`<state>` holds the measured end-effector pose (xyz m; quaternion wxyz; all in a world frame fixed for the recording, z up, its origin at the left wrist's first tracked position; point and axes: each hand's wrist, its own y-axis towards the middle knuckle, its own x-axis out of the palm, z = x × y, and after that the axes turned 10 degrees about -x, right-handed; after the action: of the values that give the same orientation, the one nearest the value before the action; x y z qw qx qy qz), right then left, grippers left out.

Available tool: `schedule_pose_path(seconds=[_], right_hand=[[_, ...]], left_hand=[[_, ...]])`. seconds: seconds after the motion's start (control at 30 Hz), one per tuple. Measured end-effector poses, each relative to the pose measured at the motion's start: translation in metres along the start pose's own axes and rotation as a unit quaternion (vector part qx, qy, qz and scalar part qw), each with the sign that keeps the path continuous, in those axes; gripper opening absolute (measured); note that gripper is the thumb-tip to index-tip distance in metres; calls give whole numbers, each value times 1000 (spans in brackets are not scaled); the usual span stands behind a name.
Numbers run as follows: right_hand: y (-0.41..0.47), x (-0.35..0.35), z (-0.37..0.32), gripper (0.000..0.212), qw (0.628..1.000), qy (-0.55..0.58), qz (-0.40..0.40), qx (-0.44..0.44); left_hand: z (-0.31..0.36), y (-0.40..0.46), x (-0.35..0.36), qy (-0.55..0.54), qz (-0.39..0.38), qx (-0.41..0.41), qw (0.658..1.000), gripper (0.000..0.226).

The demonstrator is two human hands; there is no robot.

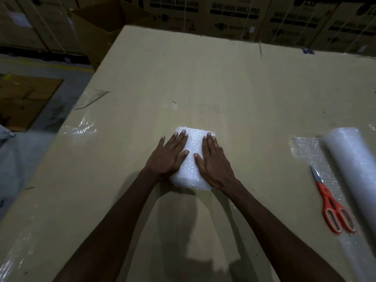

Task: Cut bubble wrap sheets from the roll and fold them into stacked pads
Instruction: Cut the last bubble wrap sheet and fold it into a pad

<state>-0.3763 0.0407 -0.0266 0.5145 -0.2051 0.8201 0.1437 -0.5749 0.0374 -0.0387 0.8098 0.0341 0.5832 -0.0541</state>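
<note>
A folded bubble wrap pad [192,159] near the middle of the cardboard worktop [223,82] is pressed flat under the spread left hand [168,157] and right hand [213,161]; another cut seems next, with scissors [330,204] and roll [352,169] unobstructed at the right edge.

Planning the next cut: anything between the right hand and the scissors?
Nothing visible. The right hand lies flat on the folded pad; the scissors lie to its right on the loose sheet beside the roll. Only bare cardboard top lies between. The left hand presses the pad's other side.
</note>
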Motion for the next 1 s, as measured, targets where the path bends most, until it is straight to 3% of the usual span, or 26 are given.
schedule_pose_path(seconds=[0.3,0.43,0.5,0.57,0.63,0.7,0.77,0.83,0.9,1.0], right_hand=[[0,6,3,73,998,57,-7,10],[-5,-2,5,77,986,162,32,8],[-10,-6,4,79,961,228,137,74],[-13,-13,2,75,929,259,196,177],[-12,-14,5,70,921,260,167,239],[-11,-16,5,81,908,294,144,263],[-9,-20,5,89,864,381,142,297],[-6,-24,4,65,804,492,124,311],[-4,-33,3,40,766,553,89,315],[-6,-45,-1,37,733,611,49,296]], left_hand=[[-4,1,14,-7,26,-8,1000,63],[2,-3,8,-64,17,-75,995,81],[6,-6,5,-110,22,-132,985,95],[10,-7,2,-128,4,-161,979,94],[13,-8,2,-132,-11,-168,977,90],[16,-8,1,-126,-9,-165,978,89],[17,-8,3,-125,-9,-164,978,87],[17,-9,2,-127,-13,-167,978,84],[20,-12,-2,-139,-15,-166,976,86],[24,-20,-9,-215,-22,-179,960,82]])
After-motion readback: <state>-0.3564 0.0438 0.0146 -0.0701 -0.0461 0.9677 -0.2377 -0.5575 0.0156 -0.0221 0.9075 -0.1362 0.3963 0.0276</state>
